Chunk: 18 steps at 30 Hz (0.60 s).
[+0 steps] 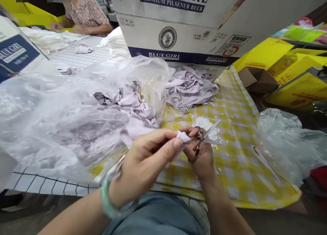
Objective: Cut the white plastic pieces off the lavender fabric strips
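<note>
My left hand (150, 156), with a green bangle on its wrist, pinches the end of a pale lilac fabric piece (183, 137) between thumb and forefinger. Close beside it, my right hand (201, 153) has its fingers in the handles of small scissors (204, 138). Their blades are apart and point away to the right, clear of the fabric. Past the blades lies a heap of small white clippings (205, 124). More lilac fabric pieces (135, 102) spill from a clear plastic bag (63, 102) on the left. Another lilac fabric pile (190, 87) lies behind my hands.
A yellow checked cloth (237, 167) covers the table. Large Blue Girl beer cartons (166, 37) stand at the back. A clear plastic bag (288, 139) lies at right, near yellow bags (298, 88). Across the table, another person (87, 13) sits by white cloth stacks (117, 44).
</note>
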Available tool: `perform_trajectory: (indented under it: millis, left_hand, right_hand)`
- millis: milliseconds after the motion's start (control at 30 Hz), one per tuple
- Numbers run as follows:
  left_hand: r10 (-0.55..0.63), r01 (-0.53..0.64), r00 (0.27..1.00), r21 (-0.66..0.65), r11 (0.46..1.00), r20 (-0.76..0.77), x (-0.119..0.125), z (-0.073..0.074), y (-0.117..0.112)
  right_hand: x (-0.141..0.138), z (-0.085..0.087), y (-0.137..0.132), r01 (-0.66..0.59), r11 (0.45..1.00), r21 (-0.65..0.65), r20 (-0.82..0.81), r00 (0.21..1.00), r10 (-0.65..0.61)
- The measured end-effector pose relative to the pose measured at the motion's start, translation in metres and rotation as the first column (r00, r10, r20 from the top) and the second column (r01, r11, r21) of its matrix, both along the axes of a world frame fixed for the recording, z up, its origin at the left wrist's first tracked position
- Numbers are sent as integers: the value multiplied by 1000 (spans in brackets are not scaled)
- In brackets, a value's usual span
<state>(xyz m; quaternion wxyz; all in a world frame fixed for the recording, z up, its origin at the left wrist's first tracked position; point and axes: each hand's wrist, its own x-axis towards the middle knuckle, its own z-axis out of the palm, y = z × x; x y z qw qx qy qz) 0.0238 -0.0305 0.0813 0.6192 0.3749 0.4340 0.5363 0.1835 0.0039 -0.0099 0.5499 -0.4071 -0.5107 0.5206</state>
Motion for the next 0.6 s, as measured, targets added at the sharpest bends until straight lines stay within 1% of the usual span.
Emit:
perform_trajectory:
  millis: [67,100,133,200,267,367,400,467,500,533,600]
  left_hand:
    - [-128,131,991,-79,988,41,11,-26,6]
    - [-151,161,985,-122,979,84,12,-36,9]
    - [-161,179,980,-161,971,120,11,-44,13]
    - [-172,199,975,-202,959,144,5,-53,17]
    - [-193,219,972,-211,953,138,-3,-54,19]
    - [-224,246,967,-214,945,124,-12,-51,20]
    - [-228,250,966,-215,944,123,-14,-51,19]
    - [-227,248,967,-219,944,116,-18,-51,19]
    - [-223,241,969,-220,945,103,-20,-51,18]
    - [-214,226,974,-210,951,76,-21,-51,17]
    - [-168,164,986,-132,978,-20,-22,-51,16]
  right_hand:
    - [-1,-5,-3,-48,996,-81,-8,999,47]
    - [-2,-8,-5,-63,991,-118,-21,998,61]
    - [-3,-12,-6,-75,987,-145,-37,997,70]
    - [-7,-18,-6,-82,984,-158,-52,996,74]
    - [-9,-20,-6,-47,991,-126,-17,999,45]
    - [-8,-16,-6,51,998,-26,43,998,-50]
    - [-7,-14,-5,38,999,5,55,998,-39]
    - [-4,-11,-5,-55,998,26,90,995,53]
    - [-4,-10,-5,-107,994,9,121,987,106]
    - [-5,-11,-4,-130,991,-19,142,981,131]
    - [-13,-12,-4,-102,991,-87,141,983,114]
